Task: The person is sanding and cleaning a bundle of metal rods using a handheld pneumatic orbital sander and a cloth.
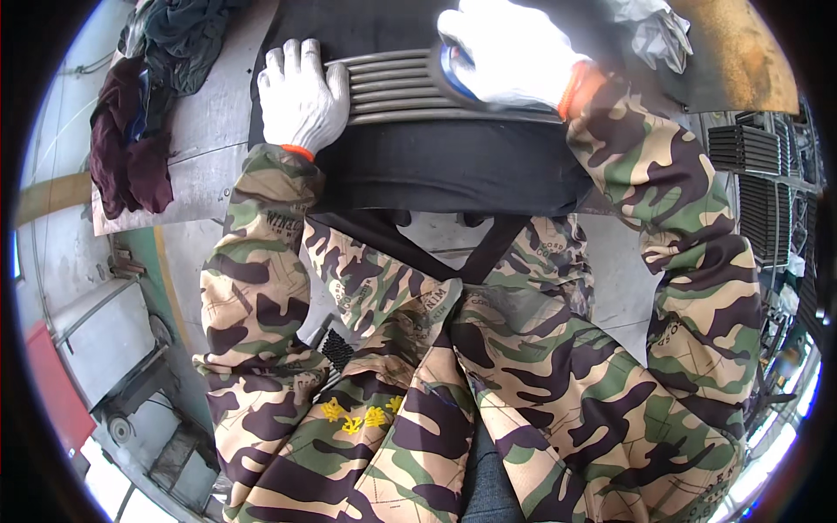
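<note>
A row of several parallel grey metal rods (392, 84) lies crosswise on a black cloth (445, 166). My left hand (305, 98), in a white knit glove with an orange cuff, lies flat over the rods' left end with its fingers stretched out. My right hand (513, 54), gloved the same way, is closed on a round pad with a blue edge (455, 74), set against the rods toward their right side. The pad's exact kind is unclear, since the glove covers most of it and its edge is blurred. The rods' right end is largely hidden beneath my right hand and sleeve.
Dark green and maroon cloths (131, 144) lie on the table's left side. At the far right are a crumpled pale plastic bag (658, 30) and a rust-stained board (741, 52). Stacked dark metal racks (763, 209) stand right of the table.
</note>
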Action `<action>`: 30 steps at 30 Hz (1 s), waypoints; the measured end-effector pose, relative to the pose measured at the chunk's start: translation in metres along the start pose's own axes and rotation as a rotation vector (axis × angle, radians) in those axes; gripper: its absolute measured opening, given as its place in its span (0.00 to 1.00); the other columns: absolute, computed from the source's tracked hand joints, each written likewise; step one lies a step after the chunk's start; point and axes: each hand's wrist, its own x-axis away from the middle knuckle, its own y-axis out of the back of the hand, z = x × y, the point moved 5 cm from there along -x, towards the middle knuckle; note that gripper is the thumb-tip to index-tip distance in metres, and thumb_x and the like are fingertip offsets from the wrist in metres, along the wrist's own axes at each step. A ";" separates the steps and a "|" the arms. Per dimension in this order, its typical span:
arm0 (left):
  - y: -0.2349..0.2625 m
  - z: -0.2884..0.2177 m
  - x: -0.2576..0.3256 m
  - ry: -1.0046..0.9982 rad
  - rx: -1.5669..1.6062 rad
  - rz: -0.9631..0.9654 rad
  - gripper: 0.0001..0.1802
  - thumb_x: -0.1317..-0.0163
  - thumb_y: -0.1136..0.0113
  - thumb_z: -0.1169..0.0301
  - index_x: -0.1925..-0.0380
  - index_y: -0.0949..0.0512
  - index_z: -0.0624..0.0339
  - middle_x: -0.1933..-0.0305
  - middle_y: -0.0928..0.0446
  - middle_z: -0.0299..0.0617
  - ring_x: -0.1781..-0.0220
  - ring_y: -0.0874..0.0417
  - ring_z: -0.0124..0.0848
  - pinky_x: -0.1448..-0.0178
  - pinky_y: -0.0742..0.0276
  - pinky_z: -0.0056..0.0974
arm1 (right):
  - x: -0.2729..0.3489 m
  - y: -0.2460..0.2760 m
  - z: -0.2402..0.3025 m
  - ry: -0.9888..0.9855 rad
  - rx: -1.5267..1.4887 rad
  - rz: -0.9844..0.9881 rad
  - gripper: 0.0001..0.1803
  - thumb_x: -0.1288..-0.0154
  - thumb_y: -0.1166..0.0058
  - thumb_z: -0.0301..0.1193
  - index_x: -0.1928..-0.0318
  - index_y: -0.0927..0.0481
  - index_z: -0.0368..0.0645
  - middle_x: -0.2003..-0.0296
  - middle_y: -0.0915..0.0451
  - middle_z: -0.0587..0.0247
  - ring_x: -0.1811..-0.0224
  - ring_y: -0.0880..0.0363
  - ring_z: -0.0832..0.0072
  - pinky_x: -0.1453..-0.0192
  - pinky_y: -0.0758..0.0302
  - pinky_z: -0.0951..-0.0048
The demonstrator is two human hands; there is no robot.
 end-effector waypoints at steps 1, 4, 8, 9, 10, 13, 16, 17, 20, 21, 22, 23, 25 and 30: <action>0.002 0.004 -0.001 -0.019 -0.033 0.000 0.20 0.33 0.42 0.59 0.51 0.18 0.63 0.50 0.21 0.50 0.47 0.22 0.51 0.45 0.24 0.55 | -0.005 0.001 0.005 0.017 0.008 -0.017 0.11 0.33 0.42 0.36 0.59 0.18 0.42 0.63 0.20 0.47 0.60 0.16 0.49 0.58 0.16 0.48; -0.016 -0.003 -0.006 -0.058 -0.057 0.016 0.20 0.33 0.42 0.58 0.52 0.18 0.63 0.51 0.20 0.51 0.47 0.22 0.51 0.45 0.24 0.56 | -0.007 -0.011 0.016 0.040 -0.012 -0.010 0.10 0.34 0.42 0.35 0.59 0.18 0.42 0.64 0.20 0.47 0.60 0.16 0.49 0.58 0.16 0.48; -0.009 -0.007 0.001 0.008 0.015 -0.048 0.20 0.32 0.42 0.58 0.52 0.17 0.63 0.52 0.20 0.52 0.47 0.21 0.52 0.45 0.24 0.57 | -0.025 -0.016 0.015 0.049 -0.044 -0.047 0.10 0.34 0.41 0.35 0.59 0.19 0.41 0.63 0.19 0.46 0.60 0.16 0.49 0.58 0.16 0.48; -0.011 -0.008 -0.002 0.003 0.023 -0.046 0.20 0.32 0.42 0.58 0.52 0.17 0.63 0.52 0.20 0.52 0.47 0.21 0.52 0.45 0.24 0.57 | -0.022 -0.017 0.016 0.041 -0.043 -0.044 0.10 0.34 0.41 0.35 0.59 0.19 0.41 0.63 0.19 0.46 0.60 0.16 0.49 0.58 0.16 0.48; -0.014 -0.004 -0.006 -0.022 -0.021 -0.014 0.20 0.32 0.42 0.58 0.52 0.17 0.63 0.52 0.20 0.52 0.47 0.21 0.52 0.45 0.24 0.57 | -0.024 -0.017 0.021 0.055 -0.045 -0.027 0.10 0.33 0.42 0.35 0.59 0.19 0.41 0.62 0.19 0.46 0.60 0.16 0.48 0.58 0.16 0.48; -0.015 0.000 -0.009 -0.023 -0.072 -0.036 0.21 0.32 0.40 0.58 0.51 0.17 0.64 0.51 0.19 0.52 0.47 0.21 0.52 0.45 0.25 0.57 | -0.028 -0.018 0.031 0.046 -0.038 0.043 0.11 0.33 0.42 0.35 0.59 0.18 0.41 0.62 0.18 0.45 0.60 0.16 0.47 0.57 0.16 0.47; -0.006 -0.011 0.002 0.028 0.039 -0.063 0.20 0.33 0.40 0.59 0.52 0.17 0.64 0.50 0.19 0.52 0.47 0.21 0.52 0.45 0.24 0.56 | -0.035 -0.018 0.019 0.050 -0.049 -0.041 0.11 0.33 0.43 0.35 0.58 0.18 0.41 0.62 0.18 0.44 0.59 0.16 0.45 0.56 0.17 0.46; -0.007 -0.009 0.001 0.020 0.043 -0.061 0.20 0.33 0.40 0.59 0.52 0.17 0.64 0.50 0.19 0.52 0.47 0.21 0.52 0.45 0.24 0.56 | -0.038 -0.017 0.017 0.075 -0.030 -0.077 0.11 0.33 0.43 0.35 0.58 0.18 0.41 0.62 0.18 0.43 0.60 0.16 0.44 0.56 0.17 0.46; -0.012 -0.004 -0.004 -0.091 -0.091 0.014 0.20 0.33 0.40 0.60 0.52 0.17 0.64 0.51 0.19 0.53 0.47 0.21 0.53 0.45 0.24 0.56 | -0.038 -0.021 0.025 0.058 -0.051 -0.021 0.11 0.33 0.43 0.35 0.58 0.18 0.41 0.61 0.17 0.44 0.59 0.15 0.44 0.56 0.17 0.46; -0.011 0.002 -0.005 -0.086 -0.103 0.018 0.20 0.33 0.40 0.60 0.52 0.17 0.64 0.51 0.19 0.53 0.47 0.21 0.53 0.45 0.24 0.56 | -0.038 -0.022 0.033 0.054 -0.068 -0.005 0.11 0.33 0.42 0.35 0.57 0.18 0.41 0.61 0.17 0.44 0.59 0.15 0.44 0.56 0.17 0.46; -0.011 0.004 -0.006 -0.097 -0.094 0.003 0.20 0.33 0.40 0.59 0.52 0.17 0.64 0.50 0.19 0.53 0.47 0.21 0.53 0.44 0.24 0.56 | -0.038 -0.022 0.035 0.046 -0.066 0.001 0.11 0.34 0.42 0.34 0.57 0.17 0.41 0.60 0.17 0.44 0.57 0.15 0.45 0.53 0.16 0.46; -0.010 0.004 -0.005 -0.109 -0.086 -0.010 0.20 0.33 0.40 0.59 0.52 0.17 0.65 0.50 0.19 0.53 0.47 0.20 0.53 0.44 0.24 0.56 | -0.040 -0.022 0.034 0.043 -0.073 0.003 0.11 0.34 0.42 0.34 0.57 0.17 0.41 0.60 0.17 0.44 0.57 0.15 0.45 0.53 0.16 0.46; 0.000 -0.005 0.008 -0.046 -0.005 -0.022 0.23 0.33 0.41 0.59 0.47 0.20 0.65 0.46 0.21 0.54 0.45 0.21 0.53 0.43 0.25 0.57 | -0.043 -0.025 0.027 0.037 -0.060 0.016 0.11 0.34 0.43 0.34 0.56 0.17 0.40 0.59 0.16 0.43 0.55 0.15 0.44 0.50 0.16 0.47; -0.004 -0.010 0.003 -0.027 0.000 0.116 0.21 0.30 0.42 0.60 0.46 0.19 0.64 0.42 0.22 0.54 0.41 0.22 0.54 0.40 0.24 0.57 | -0.038 -0.020 0.016 -0.016 -0.049 0.066 0.13 0.35 0.43 0.34 0.55 0.16 0.40 0.57 0.16 0.42 0.54 0.15 0.44 0.50 0.16 0.48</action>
